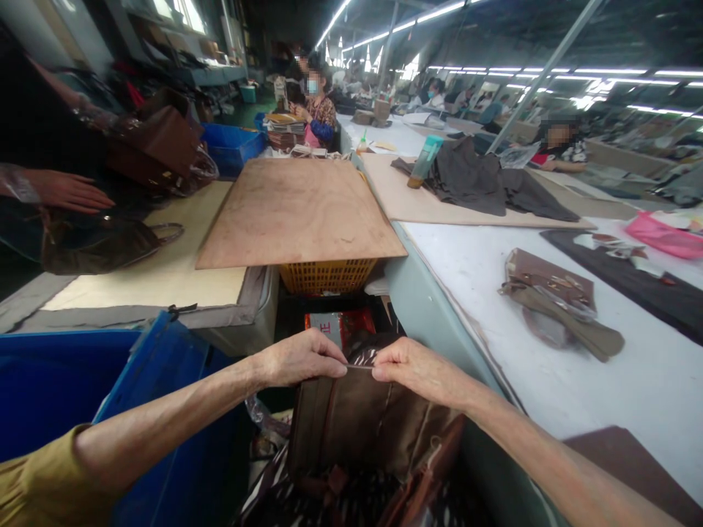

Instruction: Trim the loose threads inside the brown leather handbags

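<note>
A brown bag (pixel 362 424) is in front of me over my lap, with seams running down the panel that faces me. My left hand (pixel 307 359) pinches its top edge between thumb and fingers. A short way to the right, my right hand (pixel 409 364) pinches the same edge, and the strip between the two hands looks taut. Reddish-brown straps or trim lie at the bag's lower right, where a loose loop of thread shows. Dark patterned cloth (pixel 367 498) lies beneath the bag.
Blue bins (pixel 71 395) stand at my left; a wooden board (pixel 307 208) rests over a yellow basket (pixel 329 274) ahead. The white table (pixel 455 293) at right bears a small brown bag (pixel 554 285) and dark cloth. A co-worker's hand (pixel 60 189) touches a bag at far left.
</note>
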Motion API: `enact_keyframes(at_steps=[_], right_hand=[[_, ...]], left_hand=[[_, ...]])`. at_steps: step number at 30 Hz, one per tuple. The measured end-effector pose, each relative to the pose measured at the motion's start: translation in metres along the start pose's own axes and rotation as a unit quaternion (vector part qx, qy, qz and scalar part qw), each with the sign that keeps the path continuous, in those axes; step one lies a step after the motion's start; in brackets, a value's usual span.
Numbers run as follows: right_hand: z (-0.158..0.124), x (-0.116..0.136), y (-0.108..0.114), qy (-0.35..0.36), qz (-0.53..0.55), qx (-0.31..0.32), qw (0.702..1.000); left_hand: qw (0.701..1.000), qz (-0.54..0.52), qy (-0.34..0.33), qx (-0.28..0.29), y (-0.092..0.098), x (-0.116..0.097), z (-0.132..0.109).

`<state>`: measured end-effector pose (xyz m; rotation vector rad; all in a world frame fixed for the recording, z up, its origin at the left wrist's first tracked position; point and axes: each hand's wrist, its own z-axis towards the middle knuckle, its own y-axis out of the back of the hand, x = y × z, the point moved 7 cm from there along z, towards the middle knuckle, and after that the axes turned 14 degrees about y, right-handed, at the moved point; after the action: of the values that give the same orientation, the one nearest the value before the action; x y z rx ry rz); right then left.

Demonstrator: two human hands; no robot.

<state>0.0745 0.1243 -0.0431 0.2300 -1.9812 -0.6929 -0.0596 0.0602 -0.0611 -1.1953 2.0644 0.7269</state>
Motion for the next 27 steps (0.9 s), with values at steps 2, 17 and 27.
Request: enact_keyframes(at_steps=[2,17,27], right_hand=[[-0.001,0.001,0.0,0.0,-0.013,-0.002,1.0],[0.009,0.027,-0.012,0.065,-0.005,0.035,0.997],[0.007,0.021,-0.015,0.028,-0.017,0.027,0.999]], left_hand=[[0.997,0.037,-0.04,-0.046,0.002,-0.004,0.001],[0.997,-0.049,-0.039,0.035,0.0,-0.006,-0.015],[0.989,0.019,-0.101,-0.107,0.007,-0.007,-0.022]])
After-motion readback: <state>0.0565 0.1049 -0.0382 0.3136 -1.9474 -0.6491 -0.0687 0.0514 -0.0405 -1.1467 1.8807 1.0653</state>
